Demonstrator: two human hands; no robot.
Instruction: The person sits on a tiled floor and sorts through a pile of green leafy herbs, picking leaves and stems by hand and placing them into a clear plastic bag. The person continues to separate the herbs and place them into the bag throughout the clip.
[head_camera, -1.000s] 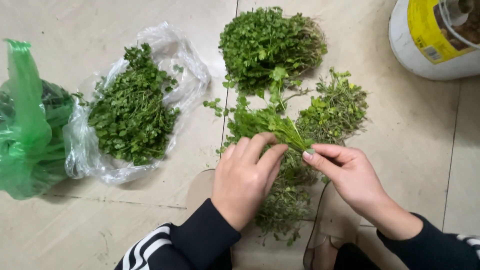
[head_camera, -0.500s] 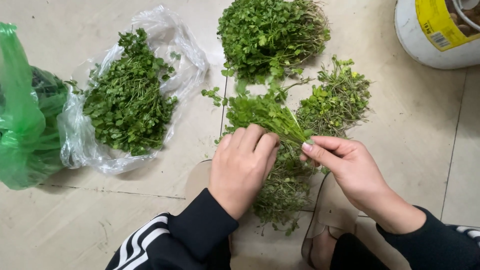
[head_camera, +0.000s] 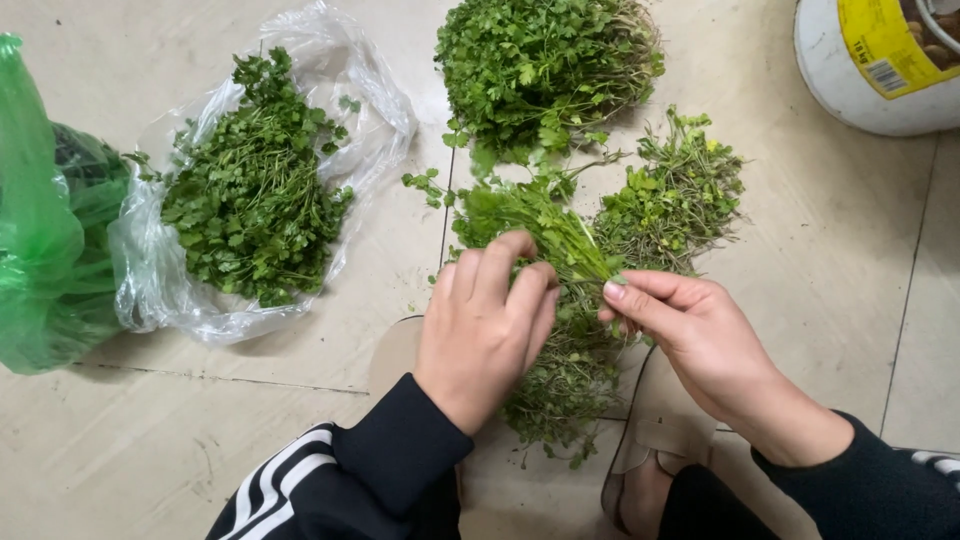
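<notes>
My left hand (head_camera: 487, 322) and my right hand (head_camera: 690, 330) both grip a small bunch of green leafy herbs (head_camera: 530, 222) by its stems, leaves pointing away from me. The fingers of both hands pinch at the stem end, close together. Under the hands lies a heap of stringy herb stems and roots (head_camera: 565, 385) on the tiled floor. Just beyond the right hand sits another heap of scraggly greens (head_camera: 675, 195).
A big mound of fresh herbs (head_camera: 540, 65) lies at the top. A clear plastic bag (head_camera: 360, 100) holds a pile of picked leaves (head_camera: 250, 195) at left, beside a green plastic bag (head_camera: 45, 230). A white bucket (head_camera: 870, 70) stands top right. My slippers (head_camera: 650, 440) show below.
The view has shifted slightly, so everything sits a little lower and to the left. My left fingers have moved up along the bunch's stems; the right hand keeps its pinch.
</notes>
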